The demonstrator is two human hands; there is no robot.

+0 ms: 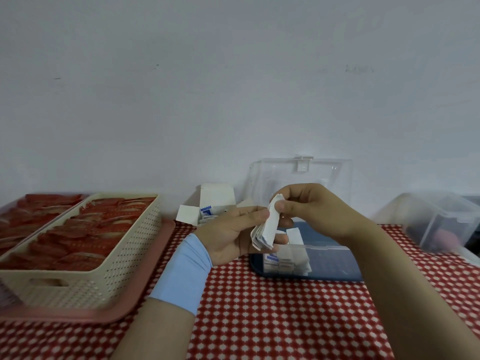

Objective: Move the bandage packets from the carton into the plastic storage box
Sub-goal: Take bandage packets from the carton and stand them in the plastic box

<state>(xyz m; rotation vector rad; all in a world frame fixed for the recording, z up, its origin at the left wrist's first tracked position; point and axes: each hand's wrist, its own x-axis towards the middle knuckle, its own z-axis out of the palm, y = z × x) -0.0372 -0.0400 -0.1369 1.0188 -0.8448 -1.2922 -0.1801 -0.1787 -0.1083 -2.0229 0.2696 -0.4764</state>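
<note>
A stack of white bandage packets [267, 227] is held upright between both hands, just above the near left corner of the plastic storage box [330, 261]. My left hand [233, 235] cups the stack from below and the side. My right hand [309, 209] pinches its top end with thumb and fingers. The box has a clear wall, a blue base and a clear lid [301, 175] standing open behind it; more white packets [288, 261] stand inside at its left. The open white carton [210, 206] sits behind my left hand, with blue-printed packets showing inside.
A cream perforated basket [104, 276] full of red packets rests on a pink tray [109, 313] at the left. Another clear plastic container [436, 219] stands at the far right. The table has a red and white checked cloth [272, 313]. A plain wall rises behind.
</note>
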